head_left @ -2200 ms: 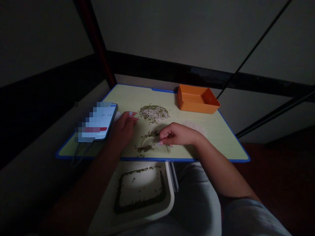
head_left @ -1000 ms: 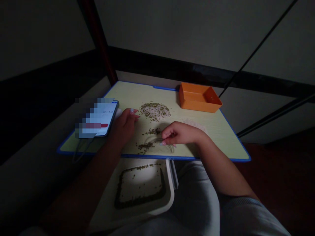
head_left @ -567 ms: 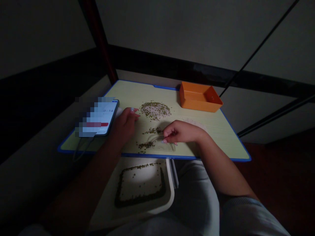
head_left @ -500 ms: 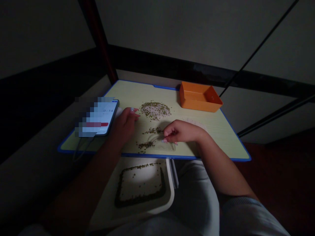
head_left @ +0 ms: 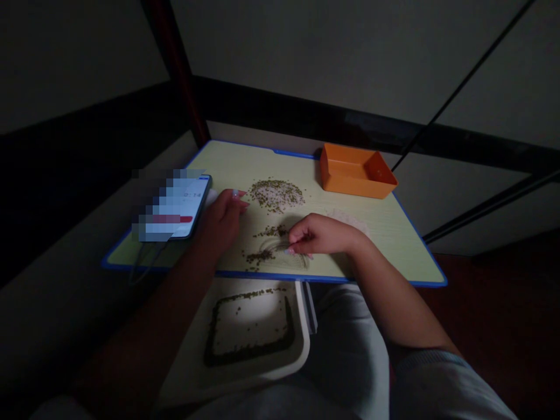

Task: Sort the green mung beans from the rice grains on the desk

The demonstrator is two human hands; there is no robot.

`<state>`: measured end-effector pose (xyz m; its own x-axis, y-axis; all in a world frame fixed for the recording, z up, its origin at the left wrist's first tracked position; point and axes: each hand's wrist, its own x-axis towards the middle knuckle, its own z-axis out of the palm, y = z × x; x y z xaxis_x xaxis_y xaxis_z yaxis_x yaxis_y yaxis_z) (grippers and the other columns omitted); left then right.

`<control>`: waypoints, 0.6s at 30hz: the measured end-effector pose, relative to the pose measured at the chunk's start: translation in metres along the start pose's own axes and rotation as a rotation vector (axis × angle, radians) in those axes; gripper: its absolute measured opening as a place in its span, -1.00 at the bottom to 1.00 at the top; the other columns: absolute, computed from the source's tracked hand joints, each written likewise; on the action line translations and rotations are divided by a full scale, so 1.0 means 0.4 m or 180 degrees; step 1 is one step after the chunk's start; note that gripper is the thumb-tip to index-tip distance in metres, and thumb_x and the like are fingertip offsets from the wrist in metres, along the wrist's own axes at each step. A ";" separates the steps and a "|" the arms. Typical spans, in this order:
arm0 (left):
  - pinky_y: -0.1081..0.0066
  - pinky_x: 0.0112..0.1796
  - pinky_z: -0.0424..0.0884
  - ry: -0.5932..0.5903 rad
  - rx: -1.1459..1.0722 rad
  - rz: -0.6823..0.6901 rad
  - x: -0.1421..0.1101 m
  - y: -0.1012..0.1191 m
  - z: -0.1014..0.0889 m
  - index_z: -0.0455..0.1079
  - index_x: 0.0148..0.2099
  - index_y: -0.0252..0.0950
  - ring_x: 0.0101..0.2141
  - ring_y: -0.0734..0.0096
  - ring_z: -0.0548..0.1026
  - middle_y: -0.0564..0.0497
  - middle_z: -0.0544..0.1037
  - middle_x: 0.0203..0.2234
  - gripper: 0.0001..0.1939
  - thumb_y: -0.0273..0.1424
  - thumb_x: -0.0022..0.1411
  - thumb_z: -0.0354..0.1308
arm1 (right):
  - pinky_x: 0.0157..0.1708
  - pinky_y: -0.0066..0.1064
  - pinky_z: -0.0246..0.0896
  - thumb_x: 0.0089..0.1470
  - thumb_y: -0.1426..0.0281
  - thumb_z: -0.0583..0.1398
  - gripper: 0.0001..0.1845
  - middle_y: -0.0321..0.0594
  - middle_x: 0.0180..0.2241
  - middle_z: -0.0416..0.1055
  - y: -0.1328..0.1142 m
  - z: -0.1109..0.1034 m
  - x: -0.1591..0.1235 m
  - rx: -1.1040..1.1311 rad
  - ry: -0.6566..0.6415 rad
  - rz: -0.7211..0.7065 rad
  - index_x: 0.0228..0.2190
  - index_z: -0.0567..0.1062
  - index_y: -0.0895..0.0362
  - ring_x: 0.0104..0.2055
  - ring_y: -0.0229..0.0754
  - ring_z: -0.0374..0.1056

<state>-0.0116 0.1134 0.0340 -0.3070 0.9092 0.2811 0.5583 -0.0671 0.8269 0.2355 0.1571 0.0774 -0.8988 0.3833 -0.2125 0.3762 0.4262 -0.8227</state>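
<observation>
My right hand [head_left: 317, 234] pinches the edge of a clear, curved plastic piece [head_left: 284, 259] that lies low over the table's front edge; its exact kind is hard to make out. Beside that piece sit two small heaps of green beans, a nearer heap [head_left: 258, 256] and a farther heap [head_left: 273, 231]. My left hand [head_left: 223, 216] rests on the table with its fingers apart and nothing in them. Just beyond its fingertips spreads a mixed pile [head_left: 277, 194] of green beans and whitish grains. Pale grains [head_left: 347, 220] lie behind my right hand.
An orange box [head_left: 359, 181] stands at the back right of the blue-edged table [head_left: 406, 251]. At the left lies a lit phone [head_left: 186, 204] with a cable [head_left: 144, 256]. Below the front edge, a white tub [head_left: 301, 350] holds green beans along its inner sides.
My right hand has shifted very slightly to the left with the clear plastic piece. My left hand stays in place.
</observation>
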 end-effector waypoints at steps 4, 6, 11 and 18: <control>0.02 0.06 0.54 -0.0006 0.0020 0.0009 -0.003 0.004 -0.003 0.44 -0.03 -0.10 -0.08 0.03 0.64 -0.10 0.70 -0.18 -0.61 -0.06 0.43 -0.13 | -0.37 -0.40 0.00 0.27 0.36 0.27 -0.64 -0.48 -0.64 0.29 0.000 -0.005 -0.004 -0.0043 0.0059 0.0004 -0.55 0.34 0.10 -0.55 -0.34 0.21; 0.04 0.05 0.54 -0.0016 0.0017 -0.0001 -0.003 0.003 -0.003 0.44 -0.03 -0.10 -0.08 0.04 0.64 -0.10 0.70 -0.19 -0.61 -0.05 0.43 -0.13 | -0.37 -0.40 0.01 0.27 0.37 0.26 -0.64 -0.48 -0.65 0.29 -0.002 -0.007 -0.005 -0.0088 0.0120 0.0027 -0.55 0.35 0.10 -0.55 -0.35 0.20; 0.07 0.05 0.54 0.0011 -0.0013 -0.0023 0.001 -0.003 0.001 0.43 -0.04 -0.10 -0.10 0.06 0.64 -0.08 0.69 -0.20 -0.63 -0.08 0.42 -0.13 | -0.36 -0.40 0.02 0.26 0.36 0.28 -0.64 -0.48 -0.64 0.28 -0.006 -0.005 -0.002 -0.0093 0.0107 0.0039 -0.55 0.35 0.10 -0.55 -0.34 0.21; 0.07 0.05 0.53 -0.0030 0.0020 -0.0007 0.000 0.000 -0.001 0.44 -0.04 -0.11 -0.09 0.08 0.65 -0.08 0.70 -0.19 -0.62 -0.08 0.44 -0.13 | -0.34 -0.38 0.03 0.26 0.37 0.27 -0.65 -0.48 -0.64 0.29 -0.013 0.001 -0.001 -0.0128 0.0067 -0.0013 -0.55 0.35 0.10 -0.54 -0.33 0.19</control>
<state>-0.0120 0.1132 0.0344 -0.3010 0.9132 0.2747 0.5626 -0.0625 0.8244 0.2337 0.1544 0.0812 -0.8956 0.3984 -0.1978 0.3817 0.4601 -0.8016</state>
